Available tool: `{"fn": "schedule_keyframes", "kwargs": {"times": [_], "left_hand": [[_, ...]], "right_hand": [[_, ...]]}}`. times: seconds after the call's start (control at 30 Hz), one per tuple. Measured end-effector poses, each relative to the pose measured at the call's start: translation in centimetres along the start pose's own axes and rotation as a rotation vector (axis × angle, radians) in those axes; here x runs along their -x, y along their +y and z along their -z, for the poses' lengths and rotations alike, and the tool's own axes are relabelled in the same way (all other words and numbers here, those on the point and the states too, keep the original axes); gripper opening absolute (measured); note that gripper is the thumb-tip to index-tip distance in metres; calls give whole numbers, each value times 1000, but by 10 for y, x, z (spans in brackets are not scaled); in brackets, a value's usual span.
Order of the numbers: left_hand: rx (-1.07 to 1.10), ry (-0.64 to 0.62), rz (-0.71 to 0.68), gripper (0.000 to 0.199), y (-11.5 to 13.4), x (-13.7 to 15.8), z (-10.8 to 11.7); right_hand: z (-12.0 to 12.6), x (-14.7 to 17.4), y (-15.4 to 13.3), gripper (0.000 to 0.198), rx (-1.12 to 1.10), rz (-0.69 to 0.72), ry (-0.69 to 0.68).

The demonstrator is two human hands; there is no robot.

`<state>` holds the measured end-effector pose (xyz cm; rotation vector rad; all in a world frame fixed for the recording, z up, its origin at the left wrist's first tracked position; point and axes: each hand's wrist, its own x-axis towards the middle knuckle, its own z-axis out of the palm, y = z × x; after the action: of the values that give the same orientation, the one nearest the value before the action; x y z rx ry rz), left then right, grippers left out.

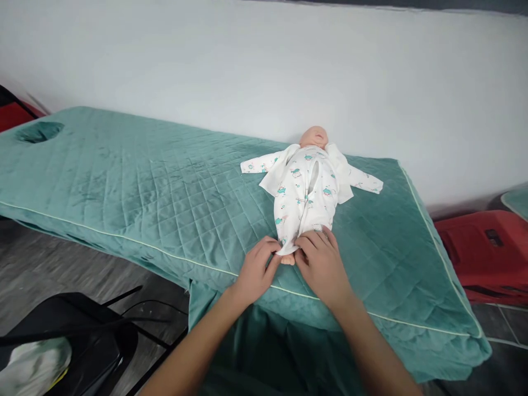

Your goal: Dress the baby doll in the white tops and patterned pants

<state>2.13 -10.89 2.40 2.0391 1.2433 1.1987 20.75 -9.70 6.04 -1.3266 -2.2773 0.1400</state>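
A baby doll point(314, 136) lies on its back on the green quilted bed, its head toward the wall. It wears printed white baby pants point(305, 203) drawn high over the torso, and a white baby jacket point(341, 173) lies spread open with both sleeves out. At the leg cuff near the bed's front edge, my left hand point(259, 268) pinches the hem between thumb and fingers. My right hand point(324, 265) grips the same cuff from the other side. One doll foot point(287, 259) pokes out below the hem; the other is mostly hidden behind my right hand.
The green quilted bed point(173, 203) runs along a white wall point(185, 66) and has a face hole point(40, 132) at its left end. A black chair point(99, 335) holding a white cloth bundle point(37, 366) stands front left. Red cases point(487, 253) sit at the right.
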Motion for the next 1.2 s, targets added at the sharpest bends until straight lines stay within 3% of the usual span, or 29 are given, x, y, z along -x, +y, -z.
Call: {"fn": "schedule_keyframes", "kwargs": {"times": [0.23, 0.4, 0.5, 0.63, 0.8, 0.93, 1.1, 1.2], "left_hand": [[-123, -7, 45, 14, 1, 18, 12], [-148, 28, -90, 25, 19, 5, 2], [-285, -98, -148, 25, 29, -16, -8], [-565, -326, -138, 18, 37, -38, -23], [-686, -334, -120, 21, 35, -45, -36], [-602, -289, -130, 17, 29, -44, -38], [-209, -40, -106, 17, 33, -33, -32], [-85, -32, -187, 20, 34, -22, -23]], "right_hand": [[16, 15, 1, 17, -193, 109, 14], [7, 37, 26, 26, -385, -128, 237], [-6, 48, 39, 27, -316, -244, 238], [-23, 51, 44, 19, -142, -296, 168], [-25, 43, 44, 13, -192, -304, 175], [-9, 41, 41, 14, -354, -238, 200], [14, 52, 36, 16, -372, -122, 203], [23, 61, 40, 17, -363, -59, 56]]}}
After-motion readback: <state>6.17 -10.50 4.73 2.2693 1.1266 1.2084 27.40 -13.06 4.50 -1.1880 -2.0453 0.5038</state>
